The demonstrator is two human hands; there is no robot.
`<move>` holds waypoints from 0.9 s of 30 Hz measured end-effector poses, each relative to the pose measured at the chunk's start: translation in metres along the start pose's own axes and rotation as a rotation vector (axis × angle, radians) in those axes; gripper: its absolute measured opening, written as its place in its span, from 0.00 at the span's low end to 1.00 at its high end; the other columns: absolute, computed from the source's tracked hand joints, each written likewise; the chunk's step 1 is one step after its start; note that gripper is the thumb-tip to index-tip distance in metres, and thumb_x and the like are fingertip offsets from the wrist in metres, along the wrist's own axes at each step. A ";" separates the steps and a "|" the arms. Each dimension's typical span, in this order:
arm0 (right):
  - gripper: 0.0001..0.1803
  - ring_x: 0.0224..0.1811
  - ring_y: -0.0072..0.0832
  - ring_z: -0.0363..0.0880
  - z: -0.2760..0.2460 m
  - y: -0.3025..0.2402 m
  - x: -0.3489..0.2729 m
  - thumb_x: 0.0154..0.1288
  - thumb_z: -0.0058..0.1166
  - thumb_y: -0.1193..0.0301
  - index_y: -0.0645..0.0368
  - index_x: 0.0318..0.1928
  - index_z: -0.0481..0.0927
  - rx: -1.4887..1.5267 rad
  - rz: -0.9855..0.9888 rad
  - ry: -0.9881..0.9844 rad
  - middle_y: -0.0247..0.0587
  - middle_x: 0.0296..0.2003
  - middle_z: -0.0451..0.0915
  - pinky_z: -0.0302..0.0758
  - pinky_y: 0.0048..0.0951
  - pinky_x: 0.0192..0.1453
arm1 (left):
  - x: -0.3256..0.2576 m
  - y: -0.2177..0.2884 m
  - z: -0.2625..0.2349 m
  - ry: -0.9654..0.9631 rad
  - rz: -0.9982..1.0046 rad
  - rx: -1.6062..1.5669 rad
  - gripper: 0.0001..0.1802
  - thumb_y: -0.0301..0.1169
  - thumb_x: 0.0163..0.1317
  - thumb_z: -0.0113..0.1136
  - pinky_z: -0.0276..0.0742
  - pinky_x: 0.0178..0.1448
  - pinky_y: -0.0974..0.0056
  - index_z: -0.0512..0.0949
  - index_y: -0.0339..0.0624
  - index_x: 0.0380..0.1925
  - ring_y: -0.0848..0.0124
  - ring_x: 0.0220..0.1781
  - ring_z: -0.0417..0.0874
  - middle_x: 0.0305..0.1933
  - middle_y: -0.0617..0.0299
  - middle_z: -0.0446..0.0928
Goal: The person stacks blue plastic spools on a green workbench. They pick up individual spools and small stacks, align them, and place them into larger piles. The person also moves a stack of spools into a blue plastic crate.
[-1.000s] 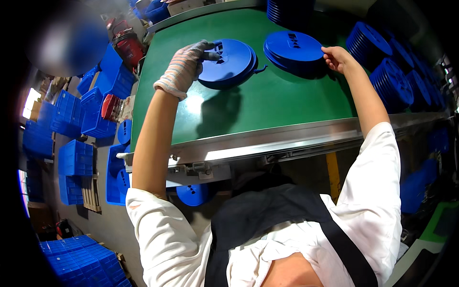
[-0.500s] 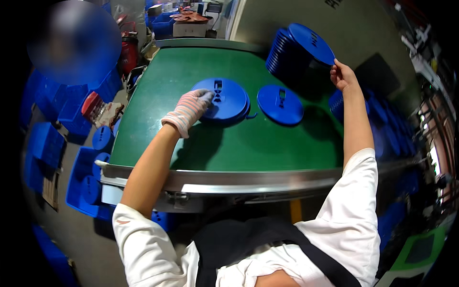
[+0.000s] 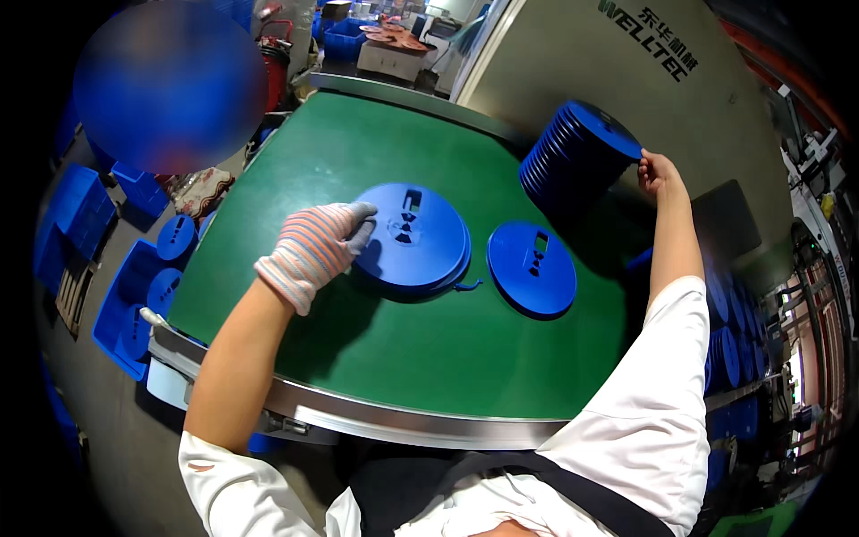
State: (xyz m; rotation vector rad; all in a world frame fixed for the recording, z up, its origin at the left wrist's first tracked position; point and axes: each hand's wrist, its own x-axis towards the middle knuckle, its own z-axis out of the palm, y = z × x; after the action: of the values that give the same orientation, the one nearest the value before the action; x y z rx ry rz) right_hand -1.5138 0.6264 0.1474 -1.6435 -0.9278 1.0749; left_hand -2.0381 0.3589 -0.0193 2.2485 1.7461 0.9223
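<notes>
My left hand point(image 3: 315, 249), in a striped knit glove, has its fingertips and thumb closed at the left rim of a blue plastic disc point(image 3: 431, 234). This disc has a slot and several small cut-outs, and it lies over another blue disc on the green belt; a small blue hooked strip sticks out beside them. My bare right hand point(image 3: 658, 172) pinches the right edge of the top disc point(image 3: 605, 128) on a tall, leaning stack of blue discs point(image 3: 557, 161). Between the two groups a single blue disc point(image 3: 534, 270) lies flat on the belt.
The green conveyor belt point(image 3: 259, 215) has a metal front rail point(image 3: 394, 426). Behind the stack stands a large beige machine panel point(image 3: 573, 54). Blue bins point(image 3: 114, 309) with discs are on the floor at left; more blue discs point(image 3: 725, 358) stand at right.
The top disc at my right hand has come down from a tilted, raised position onto the stack. My left hand has shifted from the disc's face to its left rim. The whole view has turned.
</notes>
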 end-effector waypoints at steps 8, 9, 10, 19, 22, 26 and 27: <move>0.21 0.13 0.14 0.66 0.018 0.016 0.003 0.64 0.60 0.53 0.48 0.21 0.70 -0.075 -0.156 0.160 0.23 0.14 0.70 0.60 0.15 0.14 | -0.002 0.001 0.001 0.025 0.025 0.018 0.13 0.33 0.65 0.55 0.80 0.42 0.60 0.80 0.45 0.48 0.56 0.38 0.85 0.36 0.53 0.83; 0.20 0.14 0.14 0.66 0.016 0.018 0.003 0.65 0.60 0.53 0.48 0.22 0.70 -0.016 -0.209 0.209 0.24 0.15 0.71 0.61 0.16 0.15 | -0.001 0.002 0.001 0.027 0.030 0.013 0.13 0.33 0.65 0.55 0.80 0.42 0.60 0.81 0.45 0.48 0.56 0.38 0.85 0.36 0.52 0.83; 0.20 0.14 0.15 0.66 0.014 0.020 0.003 0.65 0.60 0.54 0.49 0.23 0.70 0.035 -0.262 0.259 0.25 0.16 0.72 0.61 0.17 0.16 | -0.002 0.003 0.003 0.032 0.035 0.007 0.13 0.34 0.65 0.55 0.80 0.42 0.59 0.81 0.46 0.48 0.56 0.38 0.85 0.36 0.52 0.83; 0.22 0.52 0.36 0.78 0.033 0.039 -0.050 0.67 0.52 0.53 0.58 0.49 0.79 -0.675 -1.122 0.601 0.43 0.48 0.80 0.72 0.35 0.56 | 0.005 0.004 0.016 0.052 0.070 0.081 0.11 0.35 0.64 0.59 0.80 0.43 0.60 0.81 0.48 0.45 0.57 0.38 0.84 0.36 0.53 0.83; 0.25 0.59 0.39 0.74 0.047 0.040 -0.035 0.68 0.50 0.53 0.58 0.56 0.77 -0.701 -1.182 0.367 0.45 0.57 0.76 0.69 0.35 0.63 | 0.002 -0.006 0.015 -0.040 -0.102 -0.001 0.12 0.35 0.66 0.59 0.81 0.43 0.61 0.80 0.44 0.46 0.59 0.39 0.85 0.37 0.54 0.84; 0.24 0.62 0.38 0.72 0.041 0.051 -0.016 0.71 0.46 0.57 0.54 0.62 0.74 -0.817 -1.224 0.192 0.44 0.60 0.75 0.66 0.33 0.65 | 0.002 -0.016 0.026 0.103 0.070 0.052 0.12 0.36 0.67 0.56 0.80 0.37 0.62 0.80 0.44 0.46 0.61 0.31 0.84 0.33 0.53 0.82; 0.23 0.62 0.37 0.73 0.037 0.053 -0.015 0.71 0.45 0.57 0.53 0.61 0.75 -0.844 -1.191 0.203 0.43 0.59 0.76 0.67 0.32 0.65 | 0.001 -0.008 0.017 0.104 0.107 0.074 0.12 0.36 0.67 0.56 0.80 0.36 0.62 0.81 0.44 0.46 0.61 0.30 0.84 0.32 0.52 0.82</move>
State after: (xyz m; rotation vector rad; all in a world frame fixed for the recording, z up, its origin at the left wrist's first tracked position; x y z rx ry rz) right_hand -1.5485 0.6082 0.0934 -1.3153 -1.9823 -0.3516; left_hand -2.0355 0.3664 -0.0368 2.4016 1.7439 1.0293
